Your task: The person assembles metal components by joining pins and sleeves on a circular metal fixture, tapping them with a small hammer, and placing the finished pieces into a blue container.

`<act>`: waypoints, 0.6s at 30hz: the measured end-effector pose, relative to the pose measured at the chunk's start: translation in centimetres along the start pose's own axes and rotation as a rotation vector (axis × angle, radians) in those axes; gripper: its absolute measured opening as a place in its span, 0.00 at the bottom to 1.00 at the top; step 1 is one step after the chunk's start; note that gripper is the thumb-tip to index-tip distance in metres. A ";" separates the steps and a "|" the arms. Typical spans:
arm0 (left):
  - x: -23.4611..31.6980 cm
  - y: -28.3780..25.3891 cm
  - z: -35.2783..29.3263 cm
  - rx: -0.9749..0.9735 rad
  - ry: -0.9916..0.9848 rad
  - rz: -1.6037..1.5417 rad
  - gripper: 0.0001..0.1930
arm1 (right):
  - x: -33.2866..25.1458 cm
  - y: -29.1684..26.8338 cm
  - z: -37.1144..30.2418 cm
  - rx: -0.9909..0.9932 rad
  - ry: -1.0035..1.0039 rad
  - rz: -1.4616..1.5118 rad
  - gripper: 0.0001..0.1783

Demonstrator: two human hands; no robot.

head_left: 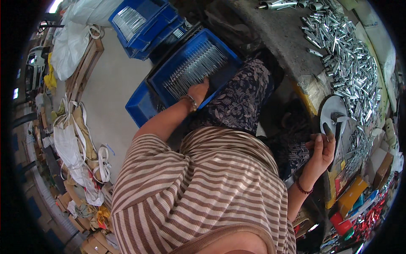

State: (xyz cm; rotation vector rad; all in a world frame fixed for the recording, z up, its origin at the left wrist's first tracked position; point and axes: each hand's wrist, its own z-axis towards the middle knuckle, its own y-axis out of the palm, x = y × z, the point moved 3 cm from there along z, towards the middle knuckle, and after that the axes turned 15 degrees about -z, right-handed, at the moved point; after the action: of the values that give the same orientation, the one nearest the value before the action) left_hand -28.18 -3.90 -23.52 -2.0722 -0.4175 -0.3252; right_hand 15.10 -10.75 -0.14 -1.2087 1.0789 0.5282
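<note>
My left hand (198, 91) reaches over the near edge of a blue plastic bin (230, 50). Its fingers curl down at the ends of thin silver metal rods (196, 65), which lie side by side in a row; what the fingertips grip is hidden. On the right, my right hand (323, 149) is raised beside a round metal disc (332, 111) at the bench edge. Its thumb and fingers are bent together, and one fingertip looks dark. Whatever sits between them is too small to make out.
A heap of short silver metal tubes (353, 70) covers the bench (292, 46) at right. Stacked blue bins (156, 27) with more rods stand at the far left. Along the left lie a wooden frame (84, 67) and white sacks (69, 144). Red parts (376, 211) fill the lower right.
</note>
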 end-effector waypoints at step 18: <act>2.2 -1.9 0.6 -0.270 -0.077 0.422 0.47 | 0.8 -0.1 -0.3 0.004 0.010 -0.008 0.18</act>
State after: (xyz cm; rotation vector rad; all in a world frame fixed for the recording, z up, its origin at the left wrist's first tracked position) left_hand -26.96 -2.09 -21.55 -2.3760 0.0288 -0.0488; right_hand 15.34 -11.24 -0.78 -1.2125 1.0832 0.5141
